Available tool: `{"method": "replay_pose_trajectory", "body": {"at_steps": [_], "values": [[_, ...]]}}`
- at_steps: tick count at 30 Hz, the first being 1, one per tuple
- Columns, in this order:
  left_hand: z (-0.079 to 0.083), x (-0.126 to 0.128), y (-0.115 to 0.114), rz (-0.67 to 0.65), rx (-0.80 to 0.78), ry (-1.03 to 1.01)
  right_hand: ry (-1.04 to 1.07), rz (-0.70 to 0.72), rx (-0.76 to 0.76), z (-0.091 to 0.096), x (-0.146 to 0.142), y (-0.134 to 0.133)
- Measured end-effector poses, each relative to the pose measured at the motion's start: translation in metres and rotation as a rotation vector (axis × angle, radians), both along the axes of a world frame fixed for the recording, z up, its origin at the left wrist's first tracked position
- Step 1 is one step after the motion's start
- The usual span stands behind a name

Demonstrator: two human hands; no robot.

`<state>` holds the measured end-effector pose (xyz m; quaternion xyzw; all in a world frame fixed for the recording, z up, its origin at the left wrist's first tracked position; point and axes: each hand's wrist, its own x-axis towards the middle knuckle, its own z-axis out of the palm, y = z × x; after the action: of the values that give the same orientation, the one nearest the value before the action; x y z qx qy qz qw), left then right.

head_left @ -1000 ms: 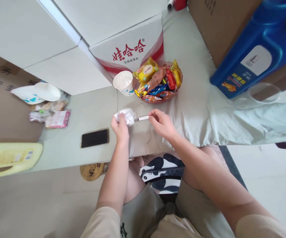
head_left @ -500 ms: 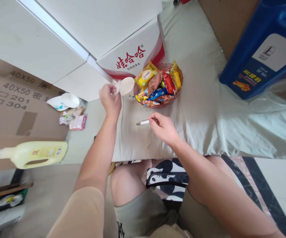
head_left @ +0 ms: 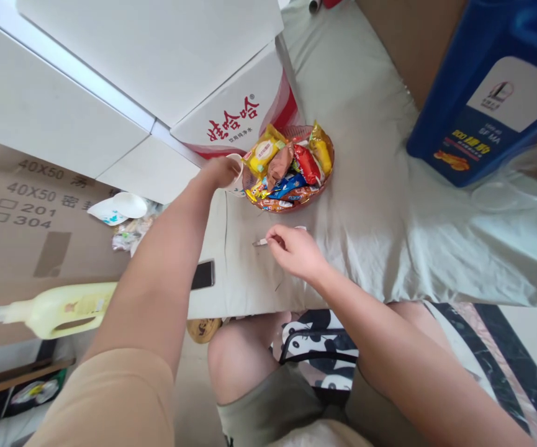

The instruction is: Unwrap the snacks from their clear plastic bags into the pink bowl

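My left hand [head_left: 224,172] reaches down into a white paper cup [head_left: 237,186]; its fingertips are hidden, so what they hold does not show. Against the cup stands a reddish see-through bowl [head_left: 312,197] filled with wrapped snacks, among them a yellow packet [head_left: 264,155], a red packet [head_left: 307,164] and a blue packet [head_left: 289,185]. My right hand [head_left: 296,251] is low over the cloth with curled fingers around a slim white utility knife [head_left: 261,242]. The tool's grey tip points left, and its other end shows behind the hand.
White boxes [head_left: 156,56] and a printed water carton [head_left: 244,105] stand behind the bowl. To the left are paper cups [head_left: 129,205], small packets [head_left: 128,238], a yellow bottle [head_left: 75,307] and a phone [head_left: 203,274]. A big blue jug [head_left: 487,99] stands right.
My left hand has moved from above the paper cup down into it, and the clear crumpled wrapper it held is out of sight. My right hand has shifted slightly left and lower.
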<state>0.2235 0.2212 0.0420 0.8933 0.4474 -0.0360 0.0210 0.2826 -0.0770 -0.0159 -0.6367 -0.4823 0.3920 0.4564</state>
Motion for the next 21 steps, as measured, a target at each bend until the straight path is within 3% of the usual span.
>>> {"method": "replay_pose_trajectory", "body": {"at_steps": [4, 7, 10, 15, 18, 21], "values": [[0.022, -0.026, -0.024, 0.035, 0.181, -0.283, -0.056, 0.007, 0.009, -0.002, 0.0, -0.004], [0.026, -0.057, -0.07, 0.021, 0.118, -0.459, -0.098, 0.001, -0.006, -0.006, -0.005, -0.008], [0.005, -0.087, -0.135, 0.064, -0.006, -0.668, -0.162, -0.008, 0.01, -0.011, -0.015, -0.013], [-0.057, -0.114, -0.234, 0.125, -0.312, -1.003, -0.248, -0.044, 0.107, -0.022, -0.024, -0.022], [-0.08, -0.115, -0.261, 0.125, -0.464, -1.094, -0.277, -0.069, 0.143, -0.029, -0.019, -0.03], [-0.085, -0.116, -0.262, 0.098, -0.579, -1.153, -0.335, -0.108, 0.117, -0.036, -0.01, -0.042]]}}
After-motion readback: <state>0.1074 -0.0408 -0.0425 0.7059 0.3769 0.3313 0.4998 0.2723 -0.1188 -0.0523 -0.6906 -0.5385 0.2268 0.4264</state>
